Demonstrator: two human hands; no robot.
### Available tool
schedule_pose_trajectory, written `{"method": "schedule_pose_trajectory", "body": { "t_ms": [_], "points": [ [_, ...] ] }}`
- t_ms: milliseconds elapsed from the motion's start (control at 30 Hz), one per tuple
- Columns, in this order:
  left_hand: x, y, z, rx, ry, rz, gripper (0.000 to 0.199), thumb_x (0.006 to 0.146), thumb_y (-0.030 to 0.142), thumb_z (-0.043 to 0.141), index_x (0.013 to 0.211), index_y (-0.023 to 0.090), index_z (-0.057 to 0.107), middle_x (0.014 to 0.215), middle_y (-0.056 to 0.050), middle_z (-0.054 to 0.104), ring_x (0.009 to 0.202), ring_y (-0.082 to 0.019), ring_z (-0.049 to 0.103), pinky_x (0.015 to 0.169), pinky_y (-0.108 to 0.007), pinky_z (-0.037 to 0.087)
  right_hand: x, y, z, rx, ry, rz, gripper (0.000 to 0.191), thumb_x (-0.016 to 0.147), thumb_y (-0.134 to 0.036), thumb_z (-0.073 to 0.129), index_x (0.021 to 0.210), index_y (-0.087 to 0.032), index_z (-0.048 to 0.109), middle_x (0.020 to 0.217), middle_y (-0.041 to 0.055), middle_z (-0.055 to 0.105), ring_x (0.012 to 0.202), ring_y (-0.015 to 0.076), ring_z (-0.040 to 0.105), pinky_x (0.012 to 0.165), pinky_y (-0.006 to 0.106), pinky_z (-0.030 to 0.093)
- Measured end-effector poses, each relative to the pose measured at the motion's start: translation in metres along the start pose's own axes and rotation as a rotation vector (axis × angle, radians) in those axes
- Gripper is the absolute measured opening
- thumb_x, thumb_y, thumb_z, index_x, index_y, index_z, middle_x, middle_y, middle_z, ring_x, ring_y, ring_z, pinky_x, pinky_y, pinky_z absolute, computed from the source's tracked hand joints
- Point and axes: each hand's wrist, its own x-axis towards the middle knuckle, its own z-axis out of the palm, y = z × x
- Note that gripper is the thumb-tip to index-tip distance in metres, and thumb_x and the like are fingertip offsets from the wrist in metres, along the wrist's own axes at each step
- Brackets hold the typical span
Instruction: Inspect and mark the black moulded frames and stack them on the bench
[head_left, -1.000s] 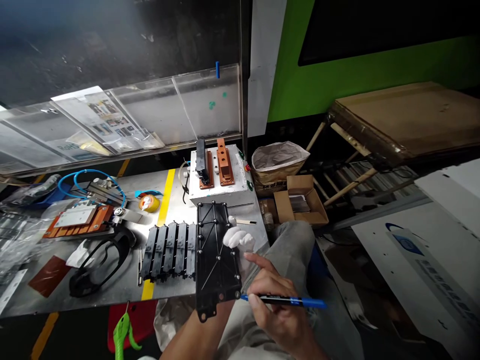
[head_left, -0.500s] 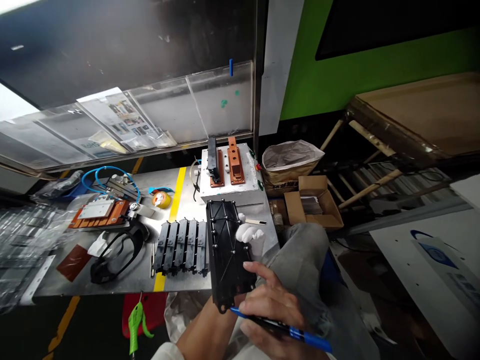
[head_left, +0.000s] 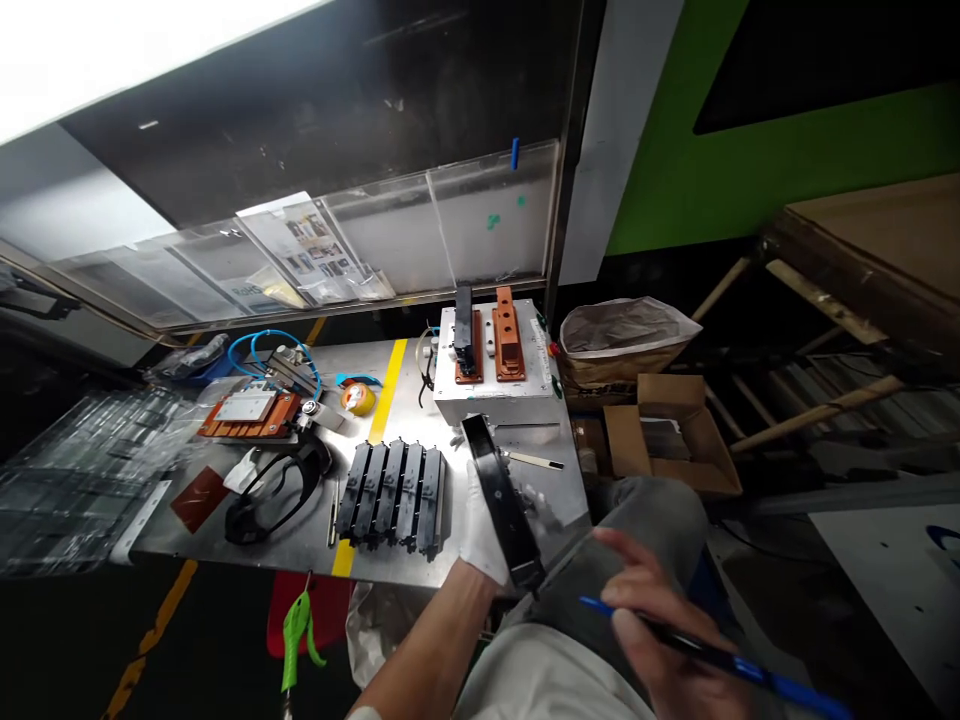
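My left hand (head_left: 480, 525), in a white glove, is closed around a long black plastic part (head_left: 502, 505), which is turned narrow side up above the table's front edge. Bare fingers of my right hand (head_left: 660, 615) grip a blue-and-black marker pen (head_left: 701, 648); its blue tip points left, apart from the black part. Left of the held part, several similar black parts (head_left: 394, 495) lie in a row on the metal table. Beyond it stands a white fixture box (head_left: 491, 400) carrying another black part (head_left: 464, 330) and an orange-brown block (head_left: 508, 335).
A thin flat stick (head_left: 534, 460) lies right of the held part. Farther left are a yellow tape roll (head_left: 358, 400), a black strap-like frame (head_left: 274, 500) and an orange-and-silver fixture (head_left: 247, 412). A green air gun (head_left: 298, 635) hangs below the front edge. Cardboard box (head_left: 675, 440) stands at right.
The black part has been turned from its broad ribbed face to its narrow side. My right hand has drawn away to the right with the marker. The camera view has shifted.
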Motion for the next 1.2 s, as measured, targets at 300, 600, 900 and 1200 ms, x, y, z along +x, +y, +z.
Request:
{"method": "schedule_pose_trajectory", "body": {
  "t_ms": [300,600,900,1200],
  "points": [
    [0.051,-0.028,-0.055,0.752,0.345,0.243,0.070,0.081,0.020,0.065,0.147,0.016,0.043,0.124,-0.019,0.063,0.118,-0.032,0.063,0.104,-0.045,0.048,-0.019,0.045,-0.013,-0.044,0.273,0.365,0.015,0.086,-0.038,0.072,0.089,-0.024,0.076,0.096,0.0079,0.076,0.088,0.0246,0.073,0.069,0.029,0.063],
    [0.090,-0.074,-0.073,1.186,0.490,0.440,0.062,0.088,0.005,0.043,0.149,-0.003,0.036,0.160,-0.028,0.033,0.150,-0.032,0.034,0.124,-0.042,0.032,-0.012,0.055,-0.009,-0.174,0.144,0.711,0.036,0.088,-0.054,0.068,0.103,-0.022,0.074,0.089,0.0062,0.075,0.081,0.0205,0.072,0.068,0.025,0.063],
    [0.064,-0.098,-0.088,1.665,0.496,0.522,0.060,0.089,0.017,0.049,0.148,0.004,0.047,0.157,-0.024,0.043,0.146,-0.044,0.035,0.119,-0.065,0.029,0.000,0.099,-0.021,-0.315,-0.366,0.614,0.052,0.104,-0.047,0.043,0.155,-0.039,0.036,0.150,0.0036,0.055,0.130,0.0190,0.060,0.111,0.035,0.051],
    [0.083,-0.074,-0.089,1.620,0.481,0.527,0.058,0.091,0.024,0.050,0.149,0.015,0.049,0.159,-0.021,0.041,0.147,-0.044,0.033,0.117,-0.065,0.030,0.015,0.124,-0.009,-0.409,-0.505,0.530,0.054,0.104,-0.033,0.036,0.157,-0.040,0.031,0.151,0.0036,0.055,0.126,0.0189,0.064,0.107,0.038,0.053]
  ]
}}
